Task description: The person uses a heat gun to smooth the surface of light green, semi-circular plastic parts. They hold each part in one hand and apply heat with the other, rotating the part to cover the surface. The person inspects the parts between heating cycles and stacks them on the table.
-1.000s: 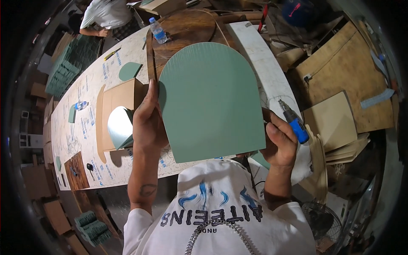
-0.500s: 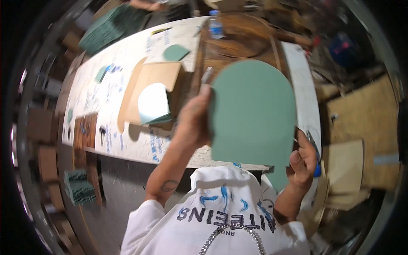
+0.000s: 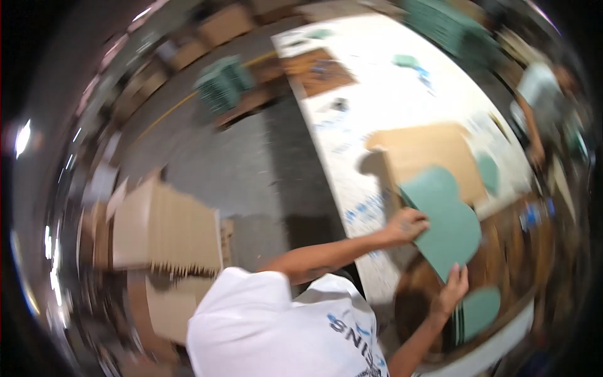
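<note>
In both hands is a green two-lobed board [image 3: 449, 229] with one long straight edge. It is tilted over the table, and I cannot tell whether it is a single piece or several. My left hand [image 3: 407, 226] grips the straight edge with bent fingers. At the lower corner my right hand [image 3: 455, 288] pinches the board. Beside my right hand, a stack of green round-topped panels [image 3: 482, 311] lies on a dark brown wooden piece [image 3: 509, 257]. Just beyond the board lies a folded tan cardboard piece [image 3: 421, 147], partly covered by it.
The white table [image 3: 370, 50] carries another green panel [image 3: 487, 173], a small brown board [image 3: 320, 70] and a blurred water bottle [image 3: 537, 213]. A person [image 3: 543, 113] stands at the far right. Stacked cardboard [image 3: 166, 223] is at left; green stacks [image 3: 223, 85] sit beyond on the floor.
My view has swung left. The round-topped green panel is out of my hands, which now hold the two-lobed board. Green round-topped panels now lie on the brown wood.
</note>
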Demonstrator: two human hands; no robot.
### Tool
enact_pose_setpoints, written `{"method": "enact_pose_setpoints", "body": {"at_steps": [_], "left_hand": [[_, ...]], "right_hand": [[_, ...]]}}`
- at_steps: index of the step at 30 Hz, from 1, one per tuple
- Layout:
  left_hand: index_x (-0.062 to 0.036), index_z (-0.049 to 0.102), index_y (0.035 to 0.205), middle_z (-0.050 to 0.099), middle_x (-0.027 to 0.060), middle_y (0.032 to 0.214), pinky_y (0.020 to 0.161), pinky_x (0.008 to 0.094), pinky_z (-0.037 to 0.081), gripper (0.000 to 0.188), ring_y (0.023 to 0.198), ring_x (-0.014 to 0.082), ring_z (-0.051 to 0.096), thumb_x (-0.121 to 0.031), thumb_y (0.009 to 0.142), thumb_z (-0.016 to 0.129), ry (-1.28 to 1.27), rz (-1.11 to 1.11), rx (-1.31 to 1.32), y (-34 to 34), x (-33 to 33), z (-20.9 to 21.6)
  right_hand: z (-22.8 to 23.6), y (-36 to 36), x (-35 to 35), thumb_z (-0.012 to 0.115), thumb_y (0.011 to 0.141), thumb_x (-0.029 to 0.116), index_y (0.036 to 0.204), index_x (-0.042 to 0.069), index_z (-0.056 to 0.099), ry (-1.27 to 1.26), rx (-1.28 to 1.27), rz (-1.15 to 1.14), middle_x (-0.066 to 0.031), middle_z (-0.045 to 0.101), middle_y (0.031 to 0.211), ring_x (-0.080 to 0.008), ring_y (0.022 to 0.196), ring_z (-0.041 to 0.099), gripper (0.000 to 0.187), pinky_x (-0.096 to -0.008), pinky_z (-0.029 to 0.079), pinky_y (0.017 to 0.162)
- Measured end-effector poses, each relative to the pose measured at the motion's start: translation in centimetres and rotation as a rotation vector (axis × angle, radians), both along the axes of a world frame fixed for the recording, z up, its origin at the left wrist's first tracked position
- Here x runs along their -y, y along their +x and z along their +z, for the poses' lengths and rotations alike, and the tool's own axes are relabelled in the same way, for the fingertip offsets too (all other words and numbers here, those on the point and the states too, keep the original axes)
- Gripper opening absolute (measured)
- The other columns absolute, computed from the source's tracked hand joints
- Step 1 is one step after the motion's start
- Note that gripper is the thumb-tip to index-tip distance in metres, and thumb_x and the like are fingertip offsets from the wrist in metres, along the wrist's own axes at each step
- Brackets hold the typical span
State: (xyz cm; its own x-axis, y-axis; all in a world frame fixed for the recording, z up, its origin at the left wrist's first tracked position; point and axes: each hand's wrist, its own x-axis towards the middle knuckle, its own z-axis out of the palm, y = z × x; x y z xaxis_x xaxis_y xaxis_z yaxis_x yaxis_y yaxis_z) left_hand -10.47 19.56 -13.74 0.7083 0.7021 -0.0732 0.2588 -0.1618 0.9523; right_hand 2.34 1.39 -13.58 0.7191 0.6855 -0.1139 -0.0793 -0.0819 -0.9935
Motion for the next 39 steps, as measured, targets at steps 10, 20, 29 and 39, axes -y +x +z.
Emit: {"method": "enact_pose_setpoints", "body": {"at_steps": [10,20,29,39], "left_hand": [[0.0094,0.045,0.117,0.045,0.0375,0.108,0.087,0.0486,0.038,0.05,0.106,0.0481,0.039,-0.011,0.072,0.053,0.585,0.225,-0.225,3.2,-11.5,-8.8],[-0.0011,0.057,0.083,0.053,0.0104,0.056,0.049,0.0371,0.041,0.025,0.054,0.0263,0.054,-0.025,0.078,0.058,0.161,-0.019,0.252,6.3,-16.0,-13.6],[0.0001,0.053,0.092,0.054,0.0106,0.074,0.065,0.0352,0.04,0.049,0.071,0.0203,0.048,-0.048,0.084,0.055,-0.255,-0.33,0.429,1.5,-16.6,-7.7],[-0.0046,0.046,0.127,0.05,0.0209,0.125,0.097,0.0357,0.033,0.075,0.113,0.0311,0.045,-0.059,0.077,0.056,-0.296,-0.311,0.414,2.9,-16.6,-10.9]], "right_hand": [[-10.4,3.4,-15.9,0.049,0.092,0.035,0.127,-0.007,0.043,-0.364,0.738,0.018,-0.0263,0.048,0.124,-0.0345,0.116,0.046,0.056,-0.0414,0.034,0.099],[-5.4,-1.7,-20.8,0.06,0.087,0.021,0.125,-0.004,0.046,-0.234,0.281,-0.065,-0.0187,0.05,0.125,-0.026,0.108,0.052,0.048,-0.0351,0.04,0.095],[-3.0,-4.9,-27.6,0.06,0.086,0.022,0.126,-0.004,0.046,-0.133,0.409,0.079,-0.0193,0.05,0.125,-0.0272,0.109,0.051,0.05,-0.0362,0.04,0.095],[-2.6,-5.4,-26.7,0.06,0.086,0.024,0.126,-0.004,0.045,-0.077,0.432,0.139,-0.02,0.049,0.125,-0.0286,0.11,0.049,0.052,-0.0375,0.04,0.095]]}}
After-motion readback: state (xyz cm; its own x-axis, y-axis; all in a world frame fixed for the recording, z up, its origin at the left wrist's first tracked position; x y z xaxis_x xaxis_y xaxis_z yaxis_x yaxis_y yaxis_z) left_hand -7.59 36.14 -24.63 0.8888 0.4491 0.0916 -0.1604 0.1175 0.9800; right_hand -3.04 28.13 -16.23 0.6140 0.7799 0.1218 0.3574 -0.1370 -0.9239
